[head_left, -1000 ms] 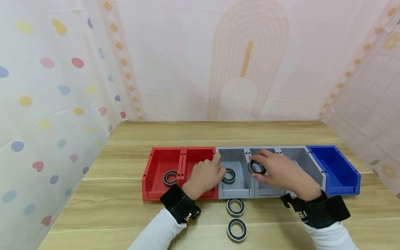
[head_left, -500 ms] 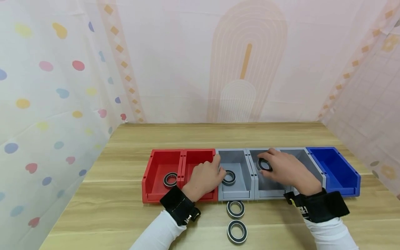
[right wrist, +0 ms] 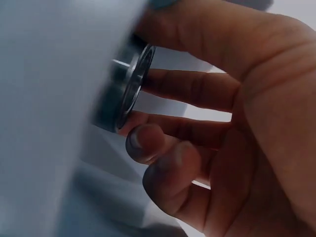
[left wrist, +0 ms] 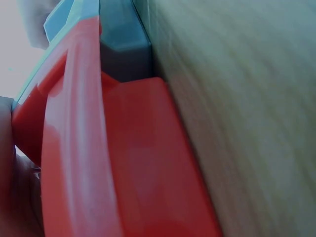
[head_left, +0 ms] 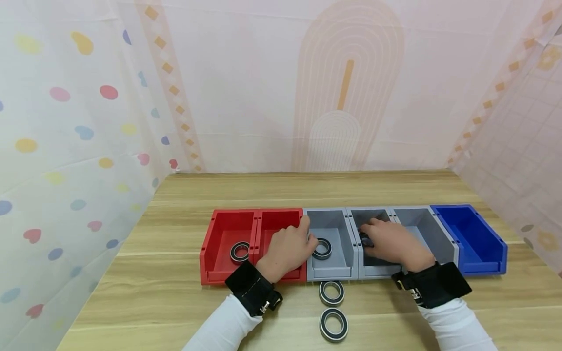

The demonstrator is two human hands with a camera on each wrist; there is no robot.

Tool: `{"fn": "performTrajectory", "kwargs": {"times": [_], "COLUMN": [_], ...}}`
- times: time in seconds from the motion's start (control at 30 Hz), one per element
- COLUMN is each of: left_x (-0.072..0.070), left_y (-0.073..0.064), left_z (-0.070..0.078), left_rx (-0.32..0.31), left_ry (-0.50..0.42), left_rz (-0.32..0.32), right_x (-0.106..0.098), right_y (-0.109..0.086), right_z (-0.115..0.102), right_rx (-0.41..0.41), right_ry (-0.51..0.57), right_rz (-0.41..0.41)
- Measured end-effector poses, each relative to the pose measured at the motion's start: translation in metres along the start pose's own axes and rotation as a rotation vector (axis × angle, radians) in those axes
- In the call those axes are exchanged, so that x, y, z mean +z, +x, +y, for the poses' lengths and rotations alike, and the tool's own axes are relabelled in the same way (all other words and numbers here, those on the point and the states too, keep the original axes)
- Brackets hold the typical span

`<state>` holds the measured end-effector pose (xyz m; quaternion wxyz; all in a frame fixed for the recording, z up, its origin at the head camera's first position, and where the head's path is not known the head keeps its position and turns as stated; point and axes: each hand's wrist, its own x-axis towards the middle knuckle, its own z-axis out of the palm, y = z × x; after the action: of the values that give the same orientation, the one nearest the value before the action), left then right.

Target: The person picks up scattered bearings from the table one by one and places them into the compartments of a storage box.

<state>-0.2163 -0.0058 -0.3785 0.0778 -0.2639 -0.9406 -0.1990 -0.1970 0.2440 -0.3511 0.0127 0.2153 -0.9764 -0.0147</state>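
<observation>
The left hand [head_left: 285, 246] lies knuckles up over the wall between the right red bin [head_left: 278, 218] and the left gray bin [head_left: 333, 273], its forearm slanting in from the near edge. Its index finger points forward and its thumb reaches over the gray side; whether the fingers pinch that wall or merely rest on it cannot be told. The right hand [head_left: 393, 243] reaches down into the middle gray bin [head_left: 369, 214], wrist bent, thumb and fingers pinching a black held bearing [head_left: 366, 239] inside that bin. The right wrist view shows it tilted, with two other fingers curled clear of it.

The left red bin [head_left: 210, 261] holds a second bearing [head_left: 234, 252], and the left gray bin a third bearing [head_left: 328, 249], just beside the left thumb. The right gray bin [head_left: 442, 239] and blue bin [head_left: 478, 243] continue the row. Two loose bearings [head_left: 324, 325] lie flat on the wooden tabletop [head_left: 131, 292], before the left gray bin.

In the right wrist view a blurred gray surface covers part of the held bearing; whether it touches the floor of the bin is unclear. The left wrist view catches mostly red plastic, with the hand cut off at the edge.
</observation>
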Motion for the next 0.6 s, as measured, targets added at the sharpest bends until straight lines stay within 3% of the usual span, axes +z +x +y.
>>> {"fn": "performTrajectory", "kwargs": {"times": [0.6], "left_x": [-0.001], "left_y": [-0.001], "left_z": [0.000], "left_rx": [-0.005], "left_ry": [-0.006], "left_rz": [-0.008], "right_x": [0.012], "right_y": [0.003], "right_z": [-0.005], "right_rx": [0.018], "right_ry": [0.002], "right_rz": [-0.023]}}
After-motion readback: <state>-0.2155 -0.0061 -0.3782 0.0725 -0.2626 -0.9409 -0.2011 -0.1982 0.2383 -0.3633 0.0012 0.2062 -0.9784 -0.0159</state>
